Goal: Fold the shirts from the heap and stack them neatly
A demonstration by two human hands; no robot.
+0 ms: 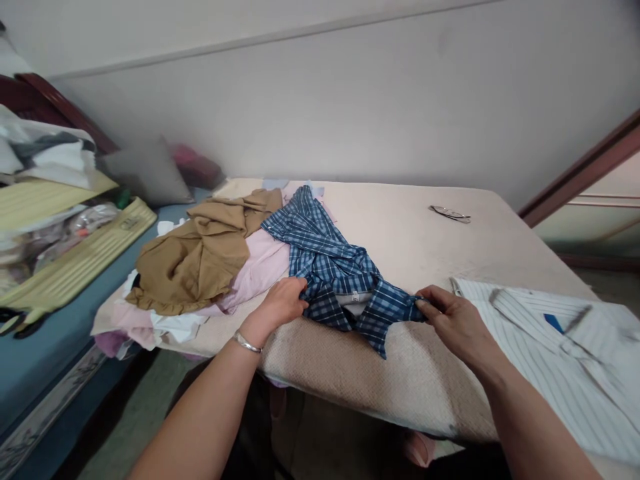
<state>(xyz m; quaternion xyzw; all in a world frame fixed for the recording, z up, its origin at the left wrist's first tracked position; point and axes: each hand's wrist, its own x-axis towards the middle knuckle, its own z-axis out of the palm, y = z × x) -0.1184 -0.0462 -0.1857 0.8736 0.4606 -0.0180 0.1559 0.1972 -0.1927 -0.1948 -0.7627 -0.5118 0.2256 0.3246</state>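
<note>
A blue plaid shirt (325,260) lies crumpled on the beige table (400,220), its collar toward me. My left hand (280,303) pinches the shirt's shoulder on the left side of the collar. My right hand (453,320) pinches the shirt's cloth on the right side. Both hands are closed on the fabric near the table's front edge.
A heap of tan (200,257), pink (260,267) and white clothes lies left of the shirt. A white striped shirt (560,353) lies folded at the right. Eyeglasses (450,213) rest at the far right. A bed with cushions and bags (65,227) stands left.
</note>
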